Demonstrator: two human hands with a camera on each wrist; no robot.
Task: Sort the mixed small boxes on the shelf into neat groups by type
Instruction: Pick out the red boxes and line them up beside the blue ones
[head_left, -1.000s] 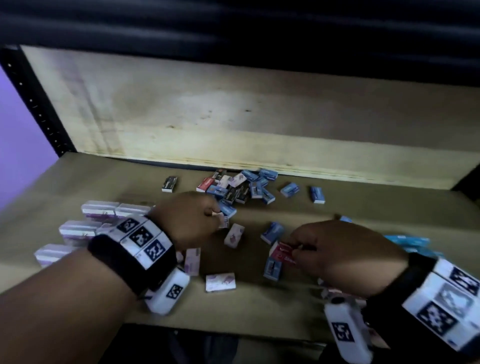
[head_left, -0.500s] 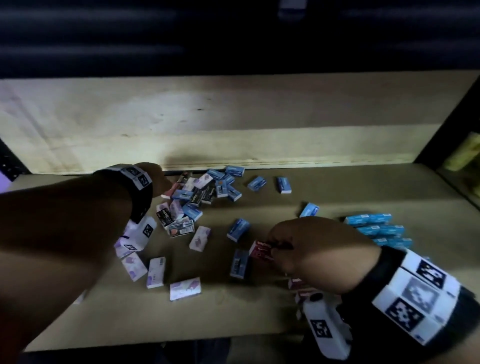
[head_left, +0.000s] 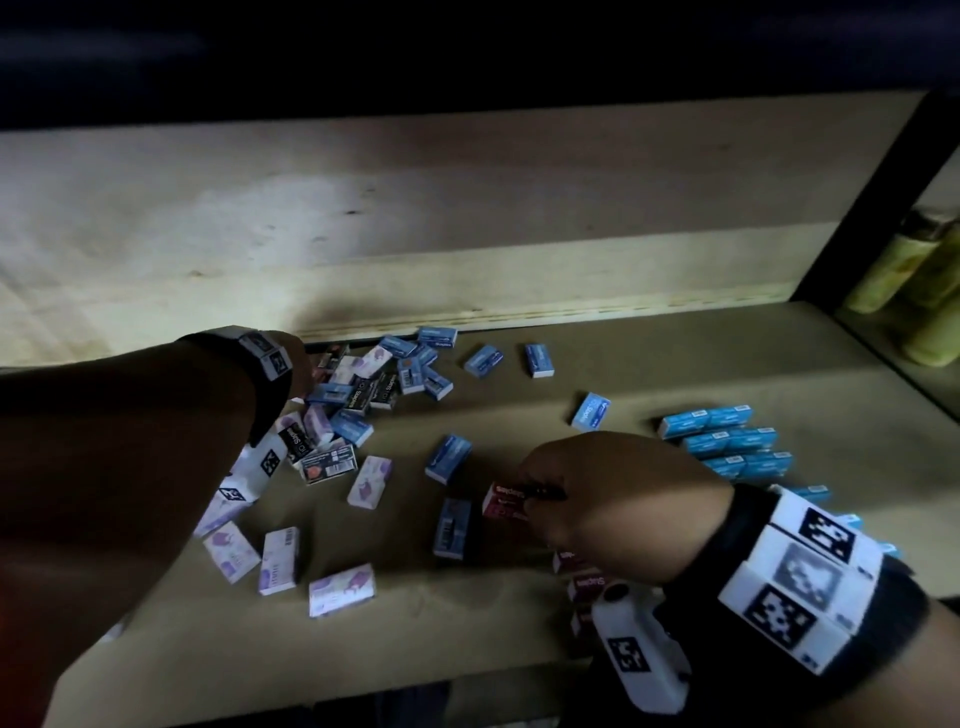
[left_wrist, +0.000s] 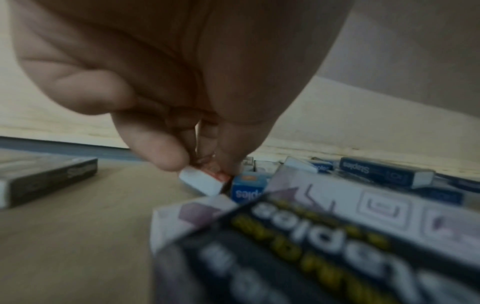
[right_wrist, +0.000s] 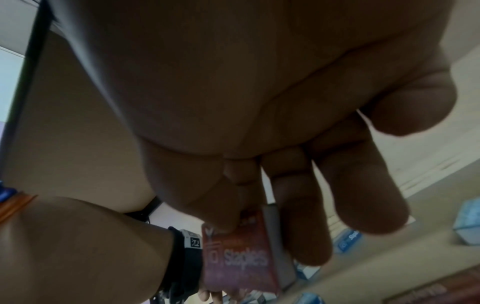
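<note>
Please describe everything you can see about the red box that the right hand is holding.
The red box is a small flat carton, seemingly cardboard, with white "Staples" lettering and a grey side. The right hand pinches it between thumb and fingers; it stands tilted, near the shelf's front. Whether it touches the shelf is unclear. Similar red boxes lie beneath the hand.

Mixed heap of small boxes (head_left: 363, 395) at shelf (head_left: 675, 364) rear. Blue boxes (head_left: 727, 441) in rows, right. Lilac-and-white boxes (head_left: 280, 558) scattered flat, front left. Red box (head_left: 504, 501) tilted, centre.
</note>
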